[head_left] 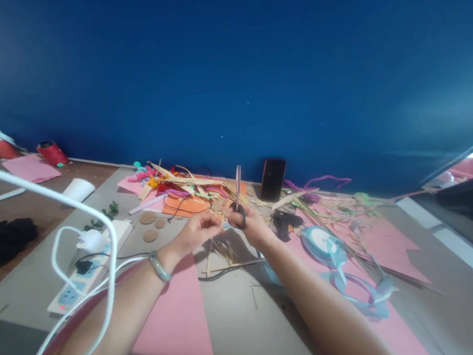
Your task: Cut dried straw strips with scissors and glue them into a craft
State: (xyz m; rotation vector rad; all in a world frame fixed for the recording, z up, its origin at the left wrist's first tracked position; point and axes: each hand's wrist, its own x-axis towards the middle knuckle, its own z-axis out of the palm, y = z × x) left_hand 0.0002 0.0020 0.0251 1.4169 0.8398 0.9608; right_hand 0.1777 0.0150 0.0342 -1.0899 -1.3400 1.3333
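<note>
Black-handled scissors (238, 188) point blades-up from my right hand (253, 227), whose fingers are closed around the handles. Close beside it on the left, my left hand (202, 230) has thumb and fingertips pinched together. Whatever lies between those fingertips is too small to make out. A green bangle circles my left wrist. Below both hands, thin straw-coloured strips (223, 251) lie on the grey table, with a thin stick (236, 265) in front of them. To the right of my right hand sits a black glue gun (286, 223).
A phone (273, 179) leans on the blue wall. Left are a power strip (116, 233), a looping white cable (112, 267) and cardboard discs (147, 217). Coloured craft scraps (174, 183) pile behind; blue ribbon (322, 244) and pink paper (393, 240) lie right.
</note>
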